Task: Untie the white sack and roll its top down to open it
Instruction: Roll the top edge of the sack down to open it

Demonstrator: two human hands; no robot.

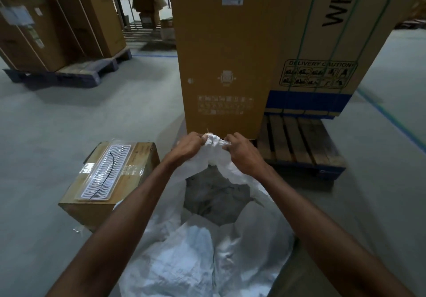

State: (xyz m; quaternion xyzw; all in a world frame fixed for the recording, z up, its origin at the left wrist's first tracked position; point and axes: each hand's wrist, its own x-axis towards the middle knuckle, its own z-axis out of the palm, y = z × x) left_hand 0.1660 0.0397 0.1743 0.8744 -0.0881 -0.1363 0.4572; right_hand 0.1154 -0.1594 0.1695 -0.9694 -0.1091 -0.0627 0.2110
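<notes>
Pinched between both hands was the bunched far edge of the white sack: the left hand had its fingers curled round the gathered cloth on one side, and the right hand was closed on the same bunch just beside it, knuckles nearly meeting. A short wisp of tie was seen poking up between the two fists; whether a knot was left in it could not be told.

Nearest the camera, the sack's crumpled body was spread on the floor between the forearms. Beyond that, its mouth was seen to gape already, with a dark grey filling exposed inside. By that sign the untying was judged to be at or near its end, and the rolling down not yet begun, since the rim was gathered rather than folded outward.

For the next move, the bunch would have to be released and spread, and the rim gripped at opposite sides so that it could be turned outward and down evenly without the contents being spilled.

To the left of the sack, a taped cardboard box was set on the floor. Just behind the hands a tall carton was stood, with a wooden pallet beside it.
</notes>
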